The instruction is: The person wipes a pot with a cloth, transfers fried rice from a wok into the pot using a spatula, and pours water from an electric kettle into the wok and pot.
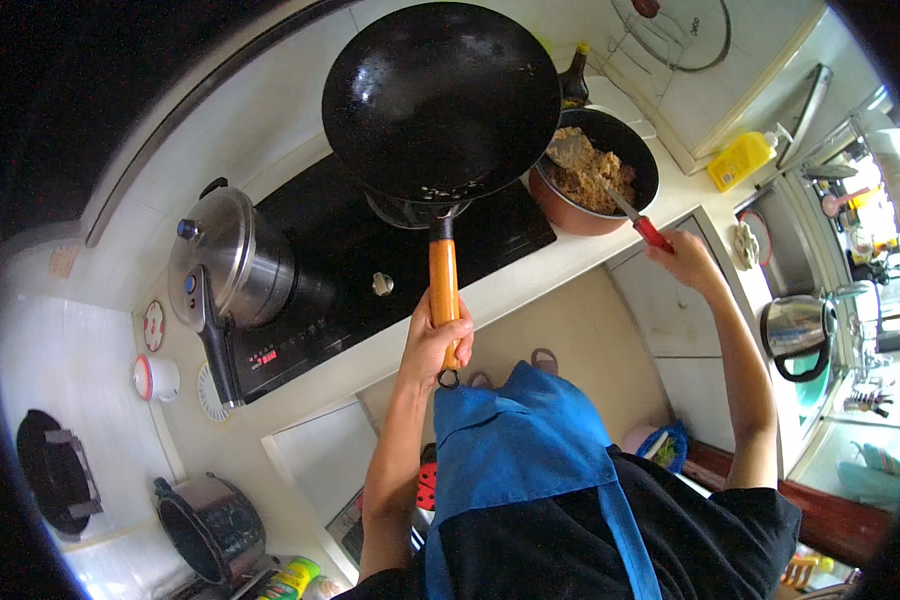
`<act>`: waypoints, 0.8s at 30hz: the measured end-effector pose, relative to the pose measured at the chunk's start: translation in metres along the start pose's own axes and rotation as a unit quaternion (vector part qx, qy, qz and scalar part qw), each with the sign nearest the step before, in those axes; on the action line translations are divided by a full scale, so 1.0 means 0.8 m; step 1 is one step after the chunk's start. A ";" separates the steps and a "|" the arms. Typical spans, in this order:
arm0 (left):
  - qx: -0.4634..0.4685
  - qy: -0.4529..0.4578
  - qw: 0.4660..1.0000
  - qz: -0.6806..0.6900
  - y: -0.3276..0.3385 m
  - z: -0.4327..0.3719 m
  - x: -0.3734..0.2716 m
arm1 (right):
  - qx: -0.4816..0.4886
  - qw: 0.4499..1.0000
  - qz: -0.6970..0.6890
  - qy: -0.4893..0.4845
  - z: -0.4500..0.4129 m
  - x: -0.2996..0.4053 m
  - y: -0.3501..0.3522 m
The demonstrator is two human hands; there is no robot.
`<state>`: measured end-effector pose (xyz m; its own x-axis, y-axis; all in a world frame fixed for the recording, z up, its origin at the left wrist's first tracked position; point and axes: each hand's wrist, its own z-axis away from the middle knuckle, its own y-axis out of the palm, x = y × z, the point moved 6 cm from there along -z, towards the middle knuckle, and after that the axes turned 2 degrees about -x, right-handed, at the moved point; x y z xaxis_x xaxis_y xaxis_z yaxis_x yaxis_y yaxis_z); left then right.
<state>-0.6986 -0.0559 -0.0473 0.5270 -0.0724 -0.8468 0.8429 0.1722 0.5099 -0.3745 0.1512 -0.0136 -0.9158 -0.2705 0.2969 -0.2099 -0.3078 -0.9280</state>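
Note:
My left hand grips the wooden handle of a black wok, tilted up above the black cooktop. A few small pale bits cling near the wok's lower edge. My right hand is closed around the red handle of a metal spatula. The spatula reaches into a reddish-brown pot with a dark inside, at the right of the cooktop. Brown, clumpy food fills part of this pot, and the spatula's blade lies against it.
A steel pressure cooker stands on the cooktop's left part. A dark bottle is behind the pot. A yellow pump bottle, a cloth and a steel kettle are at the right. A white mug sits at the left.

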 end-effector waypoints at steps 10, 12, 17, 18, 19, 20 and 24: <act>-0.002 0.028 0.999 0.021 0.080 -0.008 0.024 | -0.252 0.934 -0.093 -0.233 0.043 0.101 -0.162; 0.002 0.027 0.999 0.034 0.091 -0.011 0.034 | -0.282 0.934 -0.061 -0.210 0.048 0.089 -0.161; 0.014 0.017 0.999 0.042 0.118 -0.021 0.041 | -0.274 0.929 -0.086 -0.235 0.036 0.040 -0.117; 0.008 0.015 0.999 0.041 0.116 -0.021 0.044 | -0.267 0.923 -0.066 -0.269 0.036 0.065 -0.125; 0.001 0.024 0.999 0.033 0.115 -0.020 0.044 | -0.261 0.915 -0.045 -0.303 0.036 0.101 -0.141; -0.006 0.031 0.999 0.026 0.112 -0.016 0.044 | -0.234 0.900 -0.046 -0.364 0.032 0.138 -0.148; -0.012 0.030 0.999 0.015 0.120 -0.014 0.042 | -0.152 0.837 0.085 -0.519 -0.022 0.248 -0.107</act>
<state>-0.6013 -0.0304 -0.0284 0.5446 -0.0080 -0.8387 0.8233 0.1960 0.5327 -0.5443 0.1403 0.1209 -0.1832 -0.9821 0.0448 -0.3285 0.0182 -0.9443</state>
